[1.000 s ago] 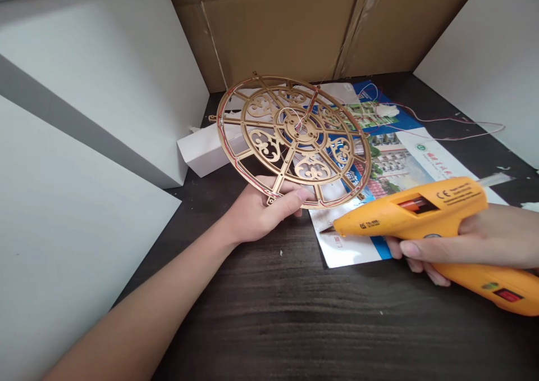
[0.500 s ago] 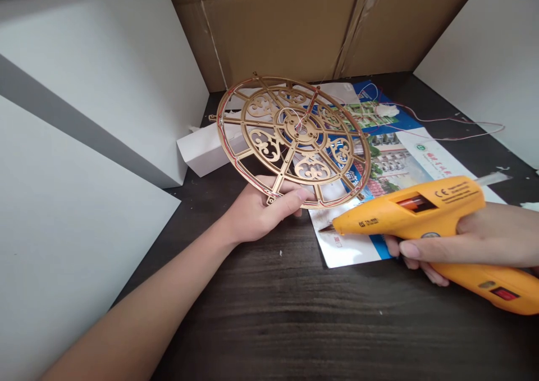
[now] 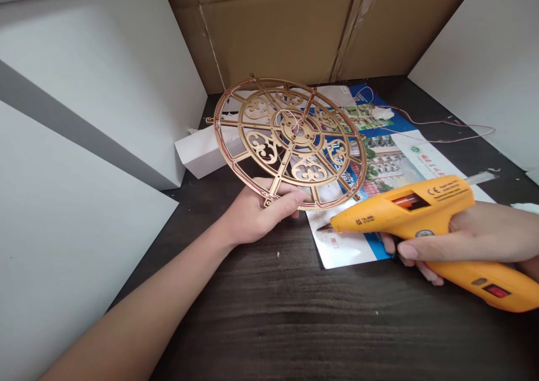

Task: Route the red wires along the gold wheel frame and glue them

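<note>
My left hand (image 3: 261, 209) grips the near rim of a round gold openwork frame (image 3: 309, 169), thumb on top and fingers beneath. The frame is tilted, and red and white wires run along its outer ring and at its hub. On the right, my right hand (image 3: 471, 240) is wrapped round the handle of a yellow glue gun (image 3: 421, 207). A clear glue stick (image 3: 484, 177) pokes out of the gun's back end. Its nozzle points left, just below and right of the frame's near rim, apart from it.
A printed brochure (image 3: 425, 156) lies under the frame on the dark table (image 3: 269, 313). Thin wires (image 3: 455, 139) trail across it to the right. At left is a white box (image 3: 202, 150). Cardboard (image 3: 286, 32) stands behind; white panels (image 3: 84, 201) flank both sides.
The glue gun and my right hand have shifted slightly left in view. The whole scene has also moved a little left. Both holds are the same.
</note>
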A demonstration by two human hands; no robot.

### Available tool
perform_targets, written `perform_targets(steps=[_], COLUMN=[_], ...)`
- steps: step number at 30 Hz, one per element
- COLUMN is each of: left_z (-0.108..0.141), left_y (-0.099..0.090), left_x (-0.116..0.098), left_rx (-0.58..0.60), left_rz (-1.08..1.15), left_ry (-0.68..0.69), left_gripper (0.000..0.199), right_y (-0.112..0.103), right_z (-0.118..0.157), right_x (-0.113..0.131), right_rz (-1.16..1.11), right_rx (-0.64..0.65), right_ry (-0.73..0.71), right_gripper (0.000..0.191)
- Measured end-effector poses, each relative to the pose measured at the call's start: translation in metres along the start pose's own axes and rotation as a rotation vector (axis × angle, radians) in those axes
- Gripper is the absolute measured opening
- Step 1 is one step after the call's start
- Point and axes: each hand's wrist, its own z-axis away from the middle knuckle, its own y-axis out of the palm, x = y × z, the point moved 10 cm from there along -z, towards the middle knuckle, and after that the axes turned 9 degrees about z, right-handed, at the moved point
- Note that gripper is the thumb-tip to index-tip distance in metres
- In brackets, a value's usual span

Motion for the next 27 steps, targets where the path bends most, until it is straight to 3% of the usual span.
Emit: perform_targets(steps=[8,13,19,27], left_z=[0.0015,0.0018,0.0012,0.0002], left_y=[-0.0001,-0.0003,-0.0006,0.0009], left_x=[0.0006,0.0014,0.0021,0.0011], left_rx=[-0.004,0.005,-0.006,-0.002], left_rz=[0.003,-0.022,-0.003,-0.005], left_ry=[-0.008,-0.016,-0.025,-0.012], left_gripper=[0.034,0.036,0.035,0.034], right_y=[-0.0001,0.0014,-0.0047,-0.0026], right_z=[0.0025,0.0017,0.0044,0.0046], right_x=[-0.0047,-0.0008,0.001,0.0047], right_rz=[-0.023,-0.019,-0.023,-0.003], right_rx=[-0.004,-0.008,-0.118,-0.102], right_ry=[0.081,0.065,0.054,0.064], right_gripper=[0.04,0.048,0.052,0.052])
